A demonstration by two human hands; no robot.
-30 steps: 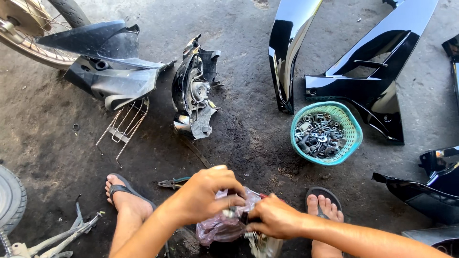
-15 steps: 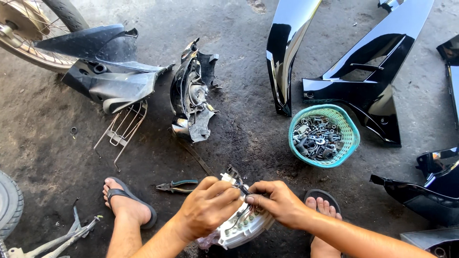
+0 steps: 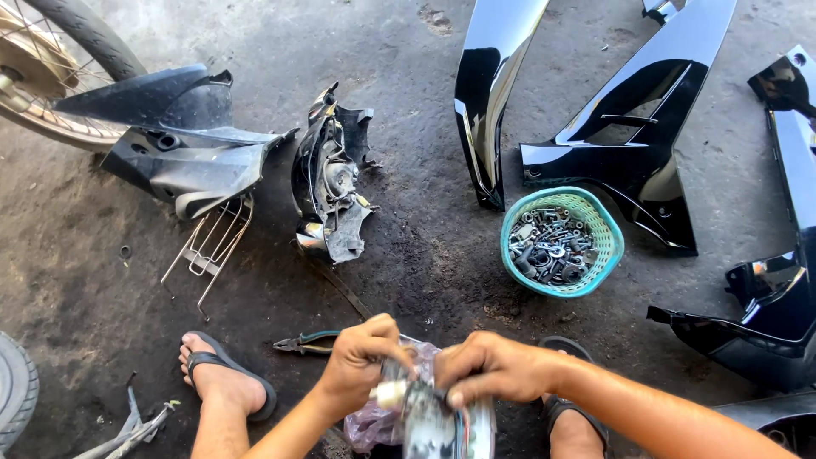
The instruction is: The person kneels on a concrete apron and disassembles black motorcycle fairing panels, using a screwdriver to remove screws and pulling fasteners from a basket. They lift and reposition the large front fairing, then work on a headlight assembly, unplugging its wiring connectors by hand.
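Low in the frame, both hands, left hand and right hand, pinched what looked like a motorcycle gauge cluster between them, probably to steady it over the pink plastic bag.

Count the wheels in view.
2, both partly cut off by the frame: a spoked wheel at the upper left corner, and a tyre edge at the lower left. Others may lie outside the picture.

You've got two hands, left hand and right hand, on one gauge unit. One basket of bolts at 2 o'clock, one pliers at 10, two sandalled feet, four glossy black panels at 1 to 3.
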